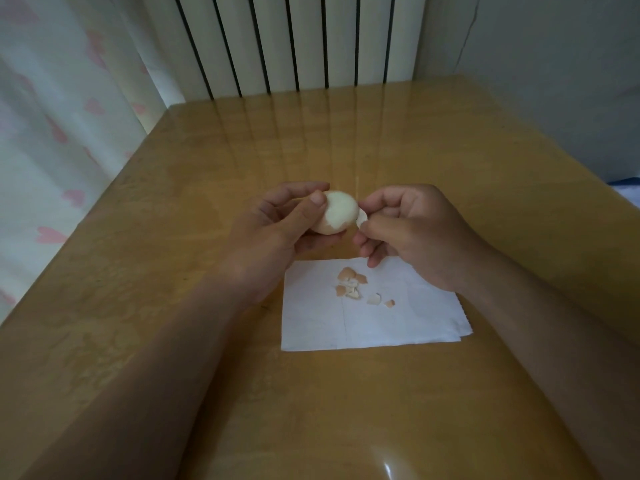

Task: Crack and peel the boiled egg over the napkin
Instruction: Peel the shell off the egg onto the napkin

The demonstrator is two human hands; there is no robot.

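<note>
While left fingers (317, 201) hold the egg (341, 211), right fingers (374, 205) pinch shell (362, 220) beside it.

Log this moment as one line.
left hand: holds egg | right hand: pinches shell piece | egg: partly peeled | shell bits: on napkin

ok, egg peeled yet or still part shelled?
Part shelled. The egg in the left hand shows bare white on top, shell below; the right hand pinches a shell flake at its side.
</note>
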